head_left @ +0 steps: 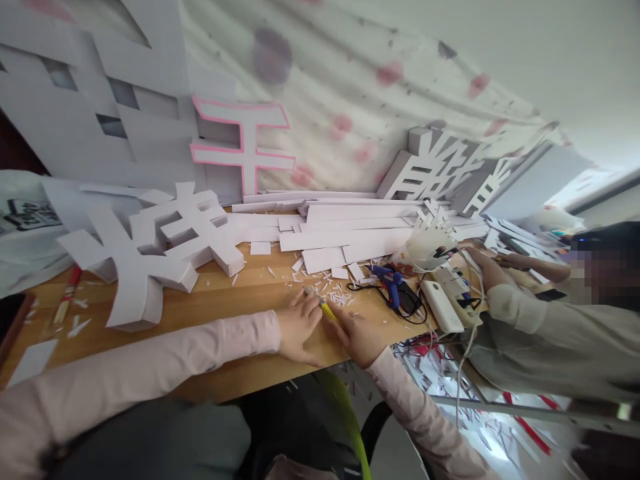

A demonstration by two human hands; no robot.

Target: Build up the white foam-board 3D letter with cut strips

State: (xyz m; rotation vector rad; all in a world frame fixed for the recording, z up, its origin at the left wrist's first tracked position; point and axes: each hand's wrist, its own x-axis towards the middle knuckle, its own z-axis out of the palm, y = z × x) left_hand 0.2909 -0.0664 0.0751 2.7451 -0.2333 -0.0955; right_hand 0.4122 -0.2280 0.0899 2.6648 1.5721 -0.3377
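Pinching the yellow utility knife point(327, 310) in my right hand point(357, 337), grip clenched on its light, stiff, slippery handle. Left hand point(299, 325) lies released, flat on the surface point(240, 293), touching the blade end.

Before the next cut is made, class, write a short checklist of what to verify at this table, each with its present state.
1. Right hand grips the yellow knife: ok.
2. Left hand clear of the blade: cannot tell; it lies right beside it.
3. Table free of foam scraps near the hands: not ok.
4. Blue glue gun apart from both hands: ok.
5. Co-worker's hand away from the knife: ok.
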